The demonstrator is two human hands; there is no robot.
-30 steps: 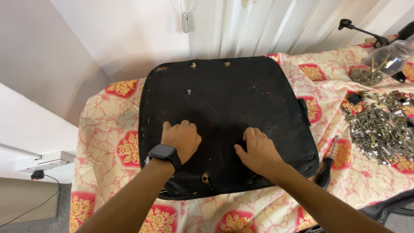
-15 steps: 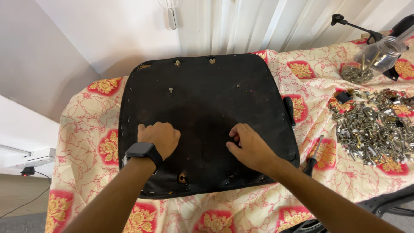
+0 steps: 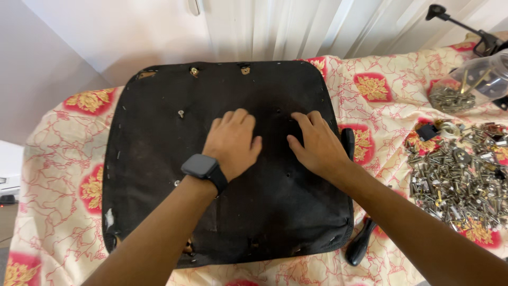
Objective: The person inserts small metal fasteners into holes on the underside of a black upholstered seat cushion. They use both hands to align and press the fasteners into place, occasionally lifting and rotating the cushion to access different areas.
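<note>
A large black seat cushion (image 3: 159, 175), underside up with small metal fittings and staples along its edges, lies on a table covered by a cream and red flowered cloth (image 3: 58, 159). My left hand (image 3: 233, 143), with a dark watch on its wrist, rests flat on the middle of the cushion, fingers spread. Just to its right, my right hand (image 3: 316, 144) also lies palm down on the cushion, fingers apart. Neither hand holds anything.
A heap of loose metal screws and bolts (image 3: 460, 175) lies on the cloth at the right. Behind it a clear plastic jar (image 3: 476, 82) lies tipped with more screws. A black tool handle (image 3: 361, 243) pokes out at the cushion's lower right corner. White wall and curtain stand behind.
Both hands have slid from the cushion's near edge up to its middle. The view has moved closer over the cushion.
</note>
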